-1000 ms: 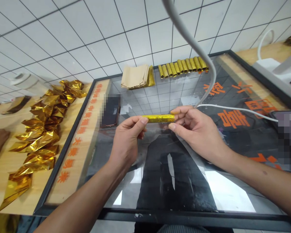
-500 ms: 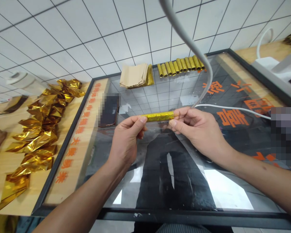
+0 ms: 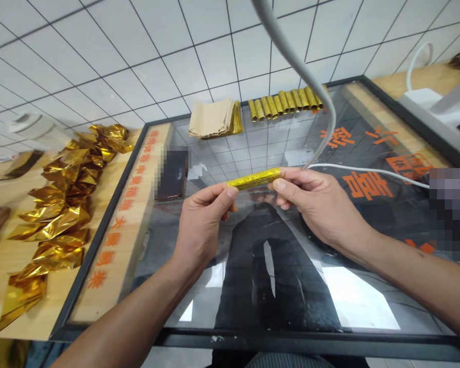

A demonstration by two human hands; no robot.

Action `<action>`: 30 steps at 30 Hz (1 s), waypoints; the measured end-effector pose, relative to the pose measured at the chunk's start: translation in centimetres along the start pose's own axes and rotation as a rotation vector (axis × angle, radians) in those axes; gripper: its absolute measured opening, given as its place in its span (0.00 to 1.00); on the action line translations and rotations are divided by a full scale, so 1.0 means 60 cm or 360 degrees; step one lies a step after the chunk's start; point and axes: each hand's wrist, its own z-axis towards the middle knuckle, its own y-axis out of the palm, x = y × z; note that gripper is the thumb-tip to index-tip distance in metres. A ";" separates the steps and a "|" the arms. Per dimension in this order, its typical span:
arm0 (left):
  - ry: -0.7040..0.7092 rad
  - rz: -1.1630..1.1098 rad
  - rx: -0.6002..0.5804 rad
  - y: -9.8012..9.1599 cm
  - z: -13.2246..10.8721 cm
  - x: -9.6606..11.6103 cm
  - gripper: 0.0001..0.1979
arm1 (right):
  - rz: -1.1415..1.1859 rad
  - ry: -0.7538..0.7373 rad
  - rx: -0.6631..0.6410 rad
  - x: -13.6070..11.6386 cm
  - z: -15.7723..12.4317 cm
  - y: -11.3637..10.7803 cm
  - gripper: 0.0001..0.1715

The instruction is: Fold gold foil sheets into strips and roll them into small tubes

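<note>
A thin roll of gold foil paper [image 3: 255, 179] is held above the glass table top [image 3: 253, 148], tilted slightly up to the right. My left hand [image 3: 205, 220] pinches its left end between thumb and fingers. My right hand [image 3: 314, 202] pinches its right end, fingers curled around it. At the far edge of the glass lies a row of several finished gold rolls [image 3: 285, 101]. Beside them sits a stack of flat beige and gold paper sheets [image 3: 213, 119].
A pile of crumpled gold foil pieces [image 3: 61, 204] covers the wooden strip at left. A dark phone [image 3: 172, 174] lies on the glass. A grey cable [image 3: 310, 82] hangs from above, and a white cable [image 3: 368, 171] runs right. White boxes [image 3: 437, 105] stand far right.
The roll's right end has risen a little, so it now slants instead of lying level. Both hands keep their grip and have barely shifted.
</note>
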 end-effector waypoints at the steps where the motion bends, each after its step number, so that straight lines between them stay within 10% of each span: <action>1: 0.0005 0.0005 -0.0005 0.000 0.000 0.000 0.10 | 0.0022 0.0017 0.0001 0.000 0.000 0.001 0.20; 15: 0.0328 0.0143 0.0060 -0.002 0.003 0.006 0.08 | 0.0067 0.0005 0.0034 -0.003 0.005 0.004 0.22; 20: 0.0622 0.0723 -0.0217 -0.014 0.004 0.011 0.27 | -0.0099 -0.0036 -0.0056 -0.005 -0.001 0.002 0.22; 30: 0.0776 0.0882 -0.0213 -0.008 -0.010 0.010 0.08 | -0.0103 -0.0045 -0.0063 -0.008 -0.003 0.008 0.22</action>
